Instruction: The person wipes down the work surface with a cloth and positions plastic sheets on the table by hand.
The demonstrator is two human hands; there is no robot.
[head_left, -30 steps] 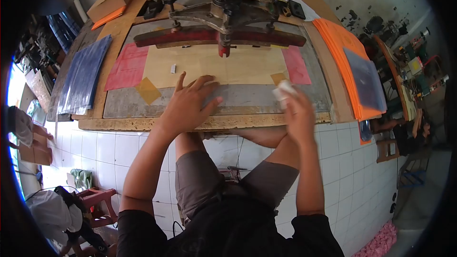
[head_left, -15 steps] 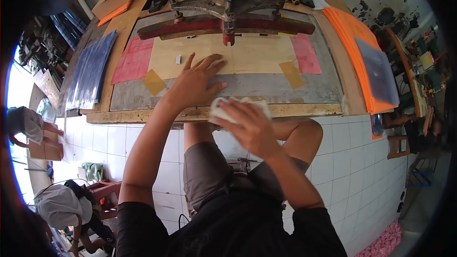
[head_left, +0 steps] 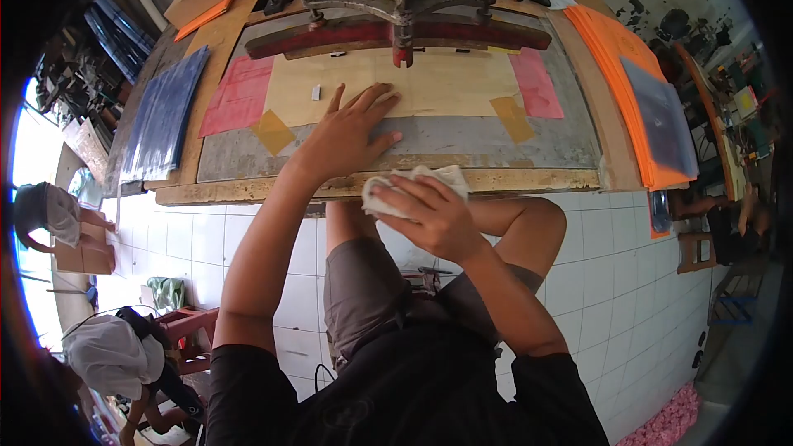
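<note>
The white cloth (head_left: 450, 179), gripped under the curled fingers of the right hand (head_left: 442, 221), has moved from the cream sheet's (head_left: 458, 87) right near corner to nearside of its middle, uncovering that corner, while the left hand (head_left: 345, 139), fingers spread, gripping nothing, stays on the sheet.

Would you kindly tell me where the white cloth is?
In the head view, the white cloth is near centre, in the right hand, at the table's near edge.

Left hand (head_left: 345, 139) palm down, fingers (head_left: 368, 99) fanned forward, thumb (head_left: 384, 144) splayed to their right; left forearm (head_left: 271, 244) slanting behind them; right hand (head_left: 431, 219) behind and right of those fingers, its own curled in a grip; right forearm (head_left: 512, 301) angling back rightward from them.
</note>
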